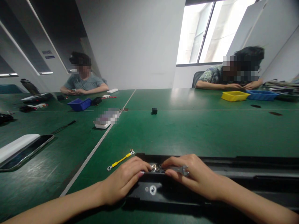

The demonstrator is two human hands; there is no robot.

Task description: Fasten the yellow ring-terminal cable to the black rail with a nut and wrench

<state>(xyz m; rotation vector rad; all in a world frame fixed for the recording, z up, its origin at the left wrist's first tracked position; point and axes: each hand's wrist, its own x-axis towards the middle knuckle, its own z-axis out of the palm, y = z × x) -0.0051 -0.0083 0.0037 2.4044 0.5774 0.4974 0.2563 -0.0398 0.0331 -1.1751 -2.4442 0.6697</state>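
Note:
A long black metal channel (182, 189) lies across the green table in front of me. Inside its left end sits a shiny nut on a bolt (154, 167). My left hand (129, 174) rests over that end, fingers closed together with the tips at the nut; what they grip is hidden. Between the thumb and fingers of my right hand (191, 174) is a small open-end wrench (182, 170), its free jaw pointing right and its other end near the nut. A yellow cable with ring terminals (120, 161) lies just beyond my left hand, with a small nut by its far end.
A phone (28, 154) and a white box lie at left. Farther off are a white device (106, 118), a small black cube (154, 110), a dark blue bin (80, 104), a yellow bin (234, 95) and a blue bin (263, 95). Two people sit across the table.

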